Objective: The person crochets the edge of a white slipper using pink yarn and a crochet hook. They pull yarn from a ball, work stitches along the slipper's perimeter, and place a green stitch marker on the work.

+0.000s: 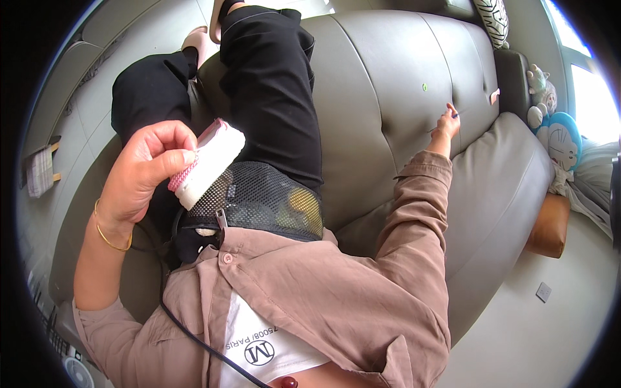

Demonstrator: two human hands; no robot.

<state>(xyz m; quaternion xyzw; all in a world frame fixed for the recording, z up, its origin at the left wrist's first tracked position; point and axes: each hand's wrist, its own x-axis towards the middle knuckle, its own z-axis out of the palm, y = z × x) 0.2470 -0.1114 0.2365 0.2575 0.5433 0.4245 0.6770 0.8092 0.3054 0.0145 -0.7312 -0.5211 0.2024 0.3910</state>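
My left hand [157, 165] is raised over my lap, thumb and fingers pinching a small white fabric piece [216, 157] with a pink knitted edge. Below that piece, a black mesh zip pouch [262, 203] lies on my lap, with yellow and green things showing through the mesh. My right arm stretches out over the grey leather sofa [354, 111]. My right hand [447, 123] is near the seat with its fingers bent around a thin dark item, too small to identify. Beyond that hand, a small green ring-shaped item [425, 87] lies on the sofa.
A small pinkish item [495, 96] lies near the sofa's armrest [515, 80]. Plush toys [563, 140] and a brown leather cushion [548, 225] are at the right. A patterned pillow [492, 22] stands at the top. A dark cable [194, 339] crosses my shirt.
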